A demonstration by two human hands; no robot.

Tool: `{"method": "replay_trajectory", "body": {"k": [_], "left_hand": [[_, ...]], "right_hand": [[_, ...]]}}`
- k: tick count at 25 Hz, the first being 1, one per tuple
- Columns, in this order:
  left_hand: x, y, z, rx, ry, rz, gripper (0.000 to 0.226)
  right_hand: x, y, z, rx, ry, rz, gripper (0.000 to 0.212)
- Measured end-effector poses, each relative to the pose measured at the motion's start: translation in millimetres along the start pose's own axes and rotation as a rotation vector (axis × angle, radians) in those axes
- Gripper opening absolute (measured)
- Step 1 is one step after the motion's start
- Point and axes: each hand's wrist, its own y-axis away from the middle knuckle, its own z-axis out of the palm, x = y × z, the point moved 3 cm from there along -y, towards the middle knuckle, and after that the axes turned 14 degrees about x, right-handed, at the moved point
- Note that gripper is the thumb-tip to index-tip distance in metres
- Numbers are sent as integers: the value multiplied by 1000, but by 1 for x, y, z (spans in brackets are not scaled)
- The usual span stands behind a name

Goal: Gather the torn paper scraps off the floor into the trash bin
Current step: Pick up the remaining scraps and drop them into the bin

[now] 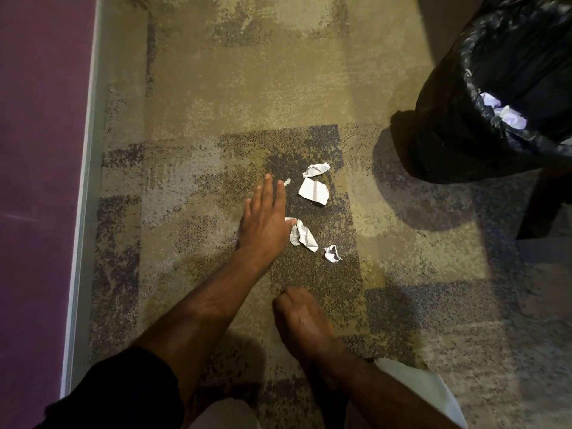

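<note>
Several white torn paper scraps lie on the patterned carpet: a crumpled one (316,169), a flat one (313,190), a folded one (303,236), a small one (333,254). My left hand (265,215) lies flat on the carpet, fingers straight and together, its thumb side touching the folded scrap. A tiny scrap (287,181) sits at its fingertips. My right hand (301,317) is curled into a fist nearer me; whether it holds anything is hidden. The trash bin (483,88) with a black liner stands at the upper right, white paper (507,114) inside.
A purple wall (37,181) with a pale baseboard (83,212) runs along the left. A dark furniture leg (538,209) stands below the bin at the right. My knees in light trousers (433,394) are at the bottom edge.
</note>
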Motion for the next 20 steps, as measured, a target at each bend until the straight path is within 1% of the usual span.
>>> {"method": "replay_trajectory", "body": {"k": [2, 4, 7, 9, 12, 14, 16, 18, 20], "left_hand": [[2, 3, 5, -22, 27, -16, 88], [5, 7, 12, -46, 86, -68, 88], [11, 15, 31, -113, 130, -166, 88], [16, 21, 44, -116, 143, -228, 87], [26, 23, 52, -59, 156, -270, 79], [31, 22, 55, -42, 167, -229, 70], [32, 21, 57, -28, 207, -159, 56], [31, 17, 57, -24, 259, -105, 39], [29, 12, 54, -19, 287, -84, 24]], "right_hand": [[17, -13, -14, 98, 12, 38, 7], [36, -25, -29, 185, 54, 103, 15], [66, -35, -46, 290, 88, 288, 18], [83, -38, -49, 307, 110, 361, 17], [95, -43, -47, 256, 78, 412, 15], [99, -47, -44, 238, 51, 404, 21], [100, -54, -40, 230, 43, 343, 30], [101, -65, -40, 219, 49, 320, 23], [105, -81, -43, 229, 12, 362, 14]]}}
